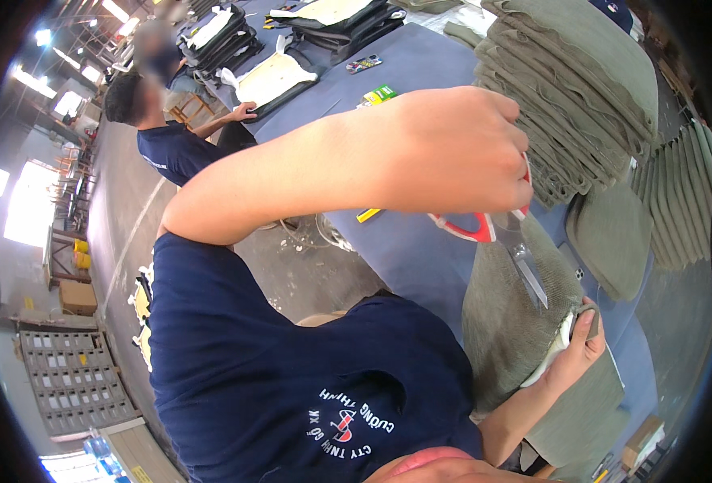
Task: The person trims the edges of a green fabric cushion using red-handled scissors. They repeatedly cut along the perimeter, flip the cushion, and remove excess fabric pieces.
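Observation:
My left hand [460,153] reaches across in front of me, fingers closed round the red-and-white handles of a pair of scissors [529,274]. The metal blades point down over a grey-green fabric-covered cushion [509,322]. At the cushion's right edge, my right hand [577,354] pinches a fold of the fabric between thumb and fingers. White padding or lining [555,352] shows beside that hand. The blade tips look close to the fabric; whether they touch it I cannot tell. My left hand hides part of the handles.
A blue-topped table [420,249] carries tall stacks of grey-green fabric pieces [557,88], a patterned phone [364,64], a green packet [378,95] and a yellow tool [368,215]. Black-and-cream panels [271,80] lie farther back. A co-worker [171,137] sits at the table's left side.

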A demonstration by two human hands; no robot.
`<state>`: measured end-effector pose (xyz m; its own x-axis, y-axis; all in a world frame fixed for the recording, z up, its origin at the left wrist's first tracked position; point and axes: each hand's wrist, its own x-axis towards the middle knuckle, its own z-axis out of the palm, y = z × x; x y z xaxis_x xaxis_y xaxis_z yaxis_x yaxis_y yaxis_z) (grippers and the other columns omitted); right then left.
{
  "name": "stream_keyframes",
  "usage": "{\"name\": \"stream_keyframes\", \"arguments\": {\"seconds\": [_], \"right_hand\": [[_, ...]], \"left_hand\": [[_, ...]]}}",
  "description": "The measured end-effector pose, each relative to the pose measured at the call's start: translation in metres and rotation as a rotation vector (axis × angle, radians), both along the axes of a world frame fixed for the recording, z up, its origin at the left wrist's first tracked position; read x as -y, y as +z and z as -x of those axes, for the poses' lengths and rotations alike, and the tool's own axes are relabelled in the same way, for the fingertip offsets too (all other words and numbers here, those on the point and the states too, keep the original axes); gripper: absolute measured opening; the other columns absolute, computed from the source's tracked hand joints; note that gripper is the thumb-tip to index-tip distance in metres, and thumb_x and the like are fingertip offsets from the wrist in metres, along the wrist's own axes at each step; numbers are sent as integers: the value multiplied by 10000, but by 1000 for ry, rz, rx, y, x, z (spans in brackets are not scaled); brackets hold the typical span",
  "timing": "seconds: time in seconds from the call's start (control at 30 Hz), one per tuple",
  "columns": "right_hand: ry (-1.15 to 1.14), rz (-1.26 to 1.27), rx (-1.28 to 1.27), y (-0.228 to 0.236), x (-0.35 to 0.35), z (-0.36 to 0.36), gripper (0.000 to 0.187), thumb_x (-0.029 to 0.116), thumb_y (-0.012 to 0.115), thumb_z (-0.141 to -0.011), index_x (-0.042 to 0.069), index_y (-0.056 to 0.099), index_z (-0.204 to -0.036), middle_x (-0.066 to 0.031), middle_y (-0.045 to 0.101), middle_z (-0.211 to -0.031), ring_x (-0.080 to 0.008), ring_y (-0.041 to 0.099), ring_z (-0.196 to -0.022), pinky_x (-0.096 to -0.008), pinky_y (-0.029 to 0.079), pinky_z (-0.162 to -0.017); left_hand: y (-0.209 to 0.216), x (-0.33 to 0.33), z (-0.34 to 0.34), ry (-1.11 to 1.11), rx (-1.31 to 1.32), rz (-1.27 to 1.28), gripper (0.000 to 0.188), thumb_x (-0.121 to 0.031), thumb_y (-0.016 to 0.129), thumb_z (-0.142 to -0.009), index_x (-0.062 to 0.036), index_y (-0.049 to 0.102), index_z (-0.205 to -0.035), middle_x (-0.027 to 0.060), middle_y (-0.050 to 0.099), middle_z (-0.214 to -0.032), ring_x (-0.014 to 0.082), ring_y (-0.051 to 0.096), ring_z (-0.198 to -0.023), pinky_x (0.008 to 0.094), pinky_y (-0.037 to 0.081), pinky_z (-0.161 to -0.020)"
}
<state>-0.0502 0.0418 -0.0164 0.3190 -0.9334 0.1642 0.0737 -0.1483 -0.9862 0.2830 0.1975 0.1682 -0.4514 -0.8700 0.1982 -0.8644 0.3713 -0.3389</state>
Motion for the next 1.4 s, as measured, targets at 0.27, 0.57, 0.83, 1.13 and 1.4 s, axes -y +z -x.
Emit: {"name": "stream_keyframes", "arguments": {"seconds": [0.27,0.57,0.83,1.13,1.4], "right_hand": [[35,27,32,0,-11,2,374,289,783,-1040,-71,776,-1138,-67,756,-998,-117,661,-877,-270,511,-811],[40,13,57,5,-15,1,377,288,787,-1036,-74,777,-1141,-79,764,-993,-123,673,-882,-276,518,-826],[40,29,54,6,-17,0,353,278,777,-1044,-64,786,-1132,-66,762,-977,-114,669,-886,-270,511,-826],[11,42,28,6,-14,3,386,298,771,-1048,-75,775,-1150,-63,746,-986,-123,660,-889,-285,508,-833],[7,27,24,5,-15,5,411,325,780,-1040,-77,775,-1127,-60,727,-979,-122,637,-900,-290,491,-851]], "left_hand": [[20,18,24,-133,9,-54,179,-225,828,-748,-125,681,-765,-9,675,-680,226,685,-738,343,486,-823],[21,6,29,-116,15,-59,207,-235,848,-720,-107,686,-712,5,661,-663,244,658,-723,358,500,-783],[26,3,22,-54,75,-84,206,-308,853,-736,-162,706,-737,-28,668,-672,200,647,-695,314,426,-857],[29,-2,18,-63,75,-90,224,-342,866,-751,-173,722,-780,-48,675,-684,185,641,-685,323,416,-835],[28,-3,15,-53,62,-110,218,-348,856,-770,-173,726,-775,-55,680,-688,187,642,-684,327,427,-828]]}}
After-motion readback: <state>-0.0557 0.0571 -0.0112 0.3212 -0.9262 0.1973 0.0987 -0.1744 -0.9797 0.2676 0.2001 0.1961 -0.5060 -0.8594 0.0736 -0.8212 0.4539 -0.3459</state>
